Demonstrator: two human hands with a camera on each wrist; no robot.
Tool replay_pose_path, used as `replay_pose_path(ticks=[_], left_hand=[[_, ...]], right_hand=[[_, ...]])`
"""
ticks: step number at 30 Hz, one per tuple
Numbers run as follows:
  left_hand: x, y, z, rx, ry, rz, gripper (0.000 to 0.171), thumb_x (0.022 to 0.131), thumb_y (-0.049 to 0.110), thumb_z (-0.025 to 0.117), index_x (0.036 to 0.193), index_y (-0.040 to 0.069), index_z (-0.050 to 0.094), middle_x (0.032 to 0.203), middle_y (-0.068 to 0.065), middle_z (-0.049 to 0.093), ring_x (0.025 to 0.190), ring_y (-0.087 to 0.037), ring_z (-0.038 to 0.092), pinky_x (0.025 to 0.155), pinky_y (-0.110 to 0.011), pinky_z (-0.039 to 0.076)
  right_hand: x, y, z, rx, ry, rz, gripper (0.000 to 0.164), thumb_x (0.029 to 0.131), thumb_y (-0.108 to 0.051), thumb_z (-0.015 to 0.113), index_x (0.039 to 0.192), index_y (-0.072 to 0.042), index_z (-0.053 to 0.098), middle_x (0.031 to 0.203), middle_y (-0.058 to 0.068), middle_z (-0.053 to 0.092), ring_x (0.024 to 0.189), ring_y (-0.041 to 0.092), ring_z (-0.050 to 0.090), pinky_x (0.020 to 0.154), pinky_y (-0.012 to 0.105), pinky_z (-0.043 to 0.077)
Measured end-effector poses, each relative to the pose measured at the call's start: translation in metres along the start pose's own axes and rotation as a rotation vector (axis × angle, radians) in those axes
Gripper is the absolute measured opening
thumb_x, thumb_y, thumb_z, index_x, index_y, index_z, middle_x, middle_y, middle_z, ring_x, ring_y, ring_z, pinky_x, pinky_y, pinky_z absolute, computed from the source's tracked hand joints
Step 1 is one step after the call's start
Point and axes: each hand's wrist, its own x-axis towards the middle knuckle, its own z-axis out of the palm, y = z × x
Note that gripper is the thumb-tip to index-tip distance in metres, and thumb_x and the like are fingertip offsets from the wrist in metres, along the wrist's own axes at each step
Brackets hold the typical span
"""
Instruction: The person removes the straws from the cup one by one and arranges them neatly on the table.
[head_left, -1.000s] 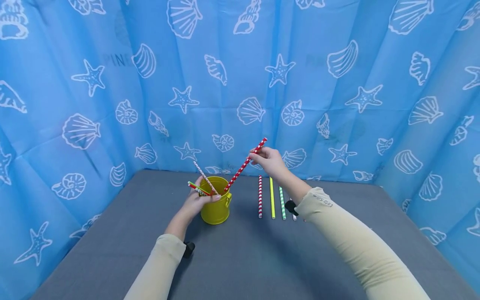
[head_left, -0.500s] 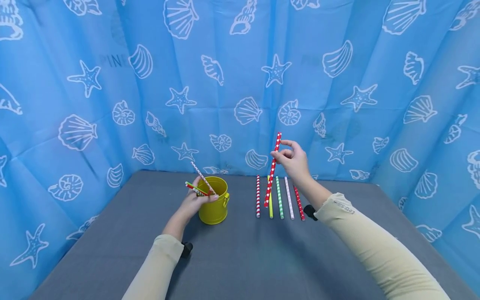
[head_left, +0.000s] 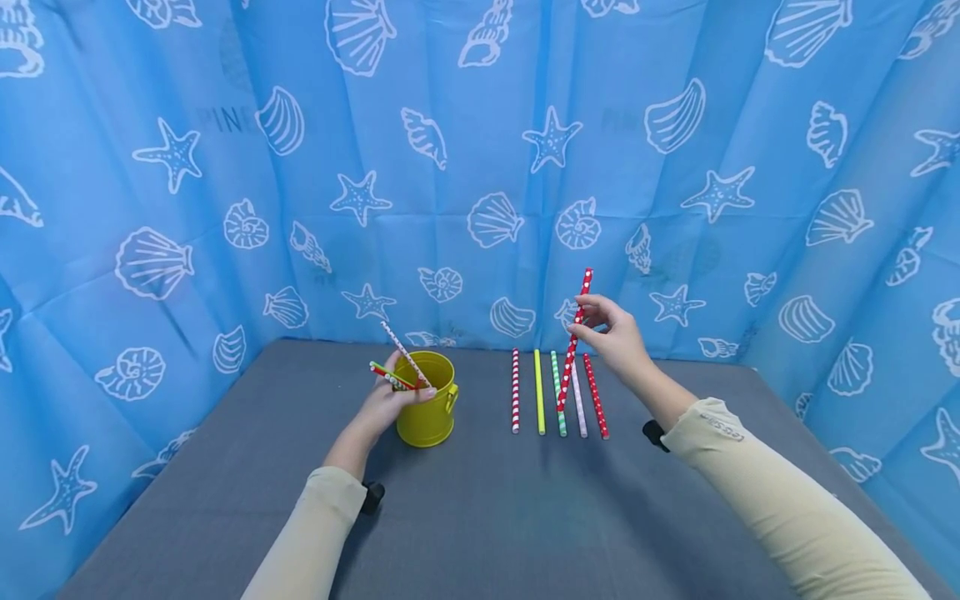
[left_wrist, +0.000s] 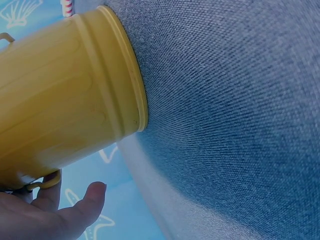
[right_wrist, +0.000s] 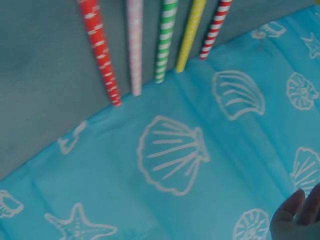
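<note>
A slim red straw with white dots [head_left: 568,363] is held up at a tilt near the back edge of the grey cloth-covered table [head_left: 480,517], pinched by the thumb and fingers of the right hand [head_left: 617,335]. Five straws are laid behind it: red-and-white striped [head_left: 515,392], plain yellow [head_left: 539,392], green-and-white striped [head_left: 554,367], pale pink [head_left: 578,404] and red dotted [head_left: 596,396]. Toward the table's left edge, an upright yellow metal bucket [head_left: 425,427] holding patterned straws [head_left: 406,353] is gripped at the rim by the left hand [head_left: 385,408].
</note>
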Motion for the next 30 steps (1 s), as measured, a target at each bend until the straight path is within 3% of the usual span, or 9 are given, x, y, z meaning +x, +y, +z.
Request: replay_pose_path(ticks=[5,10,15,22,30], left_hand=[[0.003,-0.002,-0.001,0.009,0.007,-0.003,0.095,0.088,0.02,0.07,0.157,0.015,0.006,0.157,-0.022,0.017,0.143,-0.04,0.015,0.114,-0.06,0.011],[0.001,0.0,-0.001,0.015,0.01,-0.009,0.094,0.088,0.022,0.07,0.157,0.016,0.006,0.156,-0.022,0.018,0.142,-0.041,0.018,0.113,-0.061,0.012],[0.001,-0.001,-0.001,0.015,0.014,-0.034,0.093,0.088,0.023,0.069,0.157,0.018,0.007,0.157,-0.019,0.012,0.142,-0.04,0.017,0.113,-0.061,0.013],[0.002,-0.002,-0.002,0.015,0.022,-0.018,0.094,0.087,0.022,0.071,0.157,0.016,0.007,0.158,-0.022,0.015,0.143,-0.04,0.014,0.113,-0.061,0.011],[0.004,-0.004,-0.001,0.036,0.027,-0.017,0.095,0.087,0.024,0.071,0.157,0.015,0.007,0.157,-0.023,0.013,0.143,-0.04,0.016,0.113,-0.059,0.014]], right_hand=[[-0.002,0.01,-0.009,-0.072,-0.096,0.022,0.054,0.09,-0.01,0.069,0.139,-0.002,0.047,0.12,0.022,0.052,0.102,0.033,0.052,0.078,0.037,0.047],[-0.003,0.02,-0.017,-0.115,-0.159,0.021,0.06,0.089,-0.01,0.071,0.142,-0.003,0.043,0.12,0.021,0.05,0.106,0.034,0.049,0.086,0.046,0.044],[-0.002,0.035,-0.027,-0.118,-0.219,0.057,0.062,0.089,-0.009,0.071,0.143,-0.001,0.041,0.118,0.021,0.05,0.107,0.036,0.05,0.088,0.047,0.046],[-0.001,0.051,-0.035,-0.112,-0.347,0.135,0.063,0.091,-0.009,0.068,0.145,0.001,0.038,0.127,0.024,0.047,0.115,0.039,0.047,0.087,0.049,0.049],[-0.003,0.079,-0.038,-0.12,-0.404,0.221,0.065,0.091,-0.012,0.069,0.145,0.002,0.036,0.124,0.027,0.047,0.11,0.039,0.049,0.088,0.053,0.048]])
